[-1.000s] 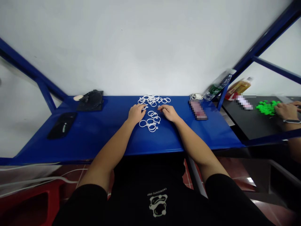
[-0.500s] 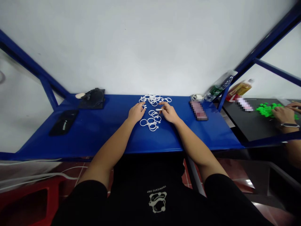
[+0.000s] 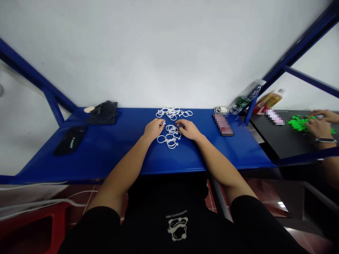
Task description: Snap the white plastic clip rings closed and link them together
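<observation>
My left hand (image 3: 154,129) is closed, thumb and fingers pinching a white plastic ring (image 3: 164,123) that is mostly hidden by the fingers. Just right of it lies a near cluster of white plastic rings (image 3: 169,137), several of them overlapping, each with a small knob or eyelet. On the other side of this cluster is my right hand (image 3: 189,129), its fingers curved and apart, with nothing visible between them. Farther off, close to the wall, is a second pile of the same rings (image 3: 173,113).
The blue table (image 3: 122,148) holds a dark phone (image 3: 71,140) and a black bag (image 3: 104,112) on the left. A pixelated phone (image 3: 224,124), a coiled white cable (image 3: 221,109) and a plastic bottle (image 3: 247,97) lie right. Another person's hands (image 3: 321,127) touch green pieces (image 3: 298,123).
My right hand has let go of a white ring, which now lies with the near cluster. My left hand keeps its pinch, barely shifted.
</observation>
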`<state>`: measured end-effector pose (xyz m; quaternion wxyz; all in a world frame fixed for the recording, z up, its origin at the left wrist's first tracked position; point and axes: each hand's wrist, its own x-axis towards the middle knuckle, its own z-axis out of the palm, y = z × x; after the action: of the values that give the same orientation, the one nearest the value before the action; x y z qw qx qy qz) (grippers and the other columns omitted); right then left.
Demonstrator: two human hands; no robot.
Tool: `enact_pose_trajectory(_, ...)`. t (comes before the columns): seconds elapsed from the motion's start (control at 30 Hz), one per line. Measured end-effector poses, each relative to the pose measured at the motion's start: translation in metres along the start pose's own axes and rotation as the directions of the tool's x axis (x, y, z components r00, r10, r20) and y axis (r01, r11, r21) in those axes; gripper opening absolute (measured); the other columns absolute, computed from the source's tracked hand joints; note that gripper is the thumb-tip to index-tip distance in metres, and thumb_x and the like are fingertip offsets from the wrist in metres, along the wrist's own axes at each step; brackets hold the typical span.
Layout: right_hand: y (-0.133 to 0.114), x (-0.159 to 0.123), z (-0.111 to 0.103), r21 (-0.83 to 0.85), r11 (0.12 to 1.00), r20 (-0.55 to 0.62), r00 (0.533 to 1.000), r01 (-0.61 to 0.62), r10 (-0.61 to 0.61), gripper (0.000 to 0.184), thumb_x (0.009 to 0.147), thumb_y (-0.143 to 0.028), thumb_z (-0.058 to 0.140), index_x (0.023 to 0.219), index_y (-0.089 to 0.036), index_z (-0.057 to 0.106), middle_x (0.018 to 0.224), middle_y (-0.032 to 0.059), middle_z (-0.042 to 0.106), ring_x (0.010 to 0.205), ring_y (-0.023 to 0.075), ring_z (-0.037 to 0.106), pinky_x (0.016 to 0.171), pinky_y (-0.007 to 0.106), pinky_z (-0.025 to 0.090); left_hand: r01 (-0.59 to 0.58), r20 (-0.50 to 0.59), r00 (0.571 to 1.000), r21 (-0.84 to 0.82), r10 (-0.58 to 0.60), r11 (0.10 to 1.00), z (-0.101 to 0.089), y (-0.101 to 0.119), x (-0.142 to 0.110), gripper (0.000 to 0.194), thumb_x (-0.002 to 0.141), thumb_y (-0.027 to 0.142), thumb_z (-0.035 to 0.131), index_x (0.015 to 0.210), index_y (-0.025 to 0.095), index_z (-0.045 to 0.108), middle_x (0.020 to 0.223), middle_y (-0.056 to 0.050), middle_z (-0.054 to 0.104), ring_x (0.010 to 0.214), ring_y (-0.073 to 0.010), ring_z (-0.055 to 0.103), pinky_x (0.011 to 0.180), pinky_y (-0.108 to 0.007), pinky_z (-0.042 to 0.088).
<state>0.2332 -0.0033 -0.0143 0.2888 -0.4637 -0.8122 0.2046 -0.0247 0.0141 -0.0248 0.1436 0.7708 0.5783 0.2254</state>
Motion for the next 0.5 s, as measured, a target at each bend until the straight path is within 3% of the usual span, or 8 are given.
enact_pose_trajectory(0.13,0.002,0.0,0.004,-0.014,1.0,0.036,0.999,0.004,-0.004,0.047,0.091,-0.011,0.061,0.137,-0.016,0.072,0.129,0.0122,0.077,0.102,0.0229,0.072,0.099,0.039,0.056,-0.03,-0.034,0.999,-0.017,0.029,0.999,0.006,-0.003,0.001,0.038,0.1,0.018,0.068,0.136,0.026,0.076,0.111,-0.006,0.08,0.109,-0.0276,0.074,0.097,-0.038,0.057)
enact_pose_trajectory(0.27,0.001,0.0,0.007,-0.007,1.0,0.035,0.999,0.02,-0.02,0.04,0.098,-0.018,0.063,0.137,-0.017,0.072,0.13,0.0132,0.076,0.1,0.0221,0.071,0.098,0.04,0.057,-0.112,-0.145,0.985,-0.127,0.093,0.985,0.011,-0.003,0.002,0.037,0.098,0.016,0.069,0.134,0.023,0.076,0.105,-0.006,0.08,0.102,-0.0253,0.074,0.095,-0.036,0.057)
enact_pose_trajectory(0.4,-0.005,0.0,0.007,0.062,0.997,-0.044,0.998,0.038,-0.035,0.039,0.103,-0.031,0.063,0.139,-0.018,0.07,0.123,0.0117,0.078,0.084,0.0184,0.069,0.086,0.036,0.058,-0.291,-0.311,0.929,-0.27,0.203,0.918,0.012,0.003,-0.001,0.04,0.1,0.019,0.068,0.139,0.021,0.073,0.102,-0.004,0.075,0.069,-0.0137,0.063,0.077,-0.029,0.057)
enact_pose_trajectory(0.5,-0.016,-0.002,0.008,0.168,0.984,-0.095,0.995,0.054,-0.038,0.046,0.106,-0.042,0.062,0.145,-0.018,0.067,0.112,0.0084,0.08,0.071,0.0156,0.065,0.075,0.032,0.056,-0.428,-0.38,0.876,-0.325,0.298,0.843,0.013,0.013,-0.007,0.038,0.102,0.02,0.064,0.139,0.022,0.072,0.101,-0.002,0.071,0.058,-0.0088,0.051,0.065,-0.025,0.051)
